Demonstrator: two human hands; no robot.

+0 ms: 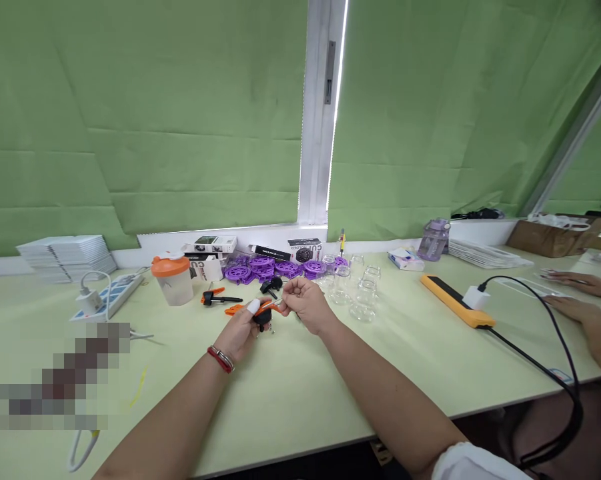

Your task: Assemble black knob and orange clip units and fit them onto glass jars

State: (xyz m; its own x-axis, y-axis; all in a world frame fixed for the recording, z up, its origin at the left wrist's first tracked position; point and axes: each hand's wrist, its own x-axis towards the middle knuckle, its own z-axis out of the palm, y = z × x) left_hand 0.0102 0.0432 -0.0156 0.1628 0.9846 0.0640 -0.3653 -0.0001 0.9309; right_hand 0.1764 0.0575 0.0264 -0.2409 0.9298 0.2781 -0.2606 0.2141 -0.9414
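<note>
My left hand is closed around an orange and black plastic part, held just above the table. Fingers of my right hand are pinched together at the right end of that part. A thin, pale, shiny strip shows by the right fingertips; its kind is too small to tell. Left of the hands lies a similar orange and black clamp-like piece with a black rod. A black plastic piece rests just behind the fingers. Beyond it are several purple spoked rings.
Several clear glass cups stand to the right, near a yellow and black power strip with a cable. An orange-lidded cup, cup holder boxes and a white power strip stand leftward and behind. Another person's hands are far right.
</note>
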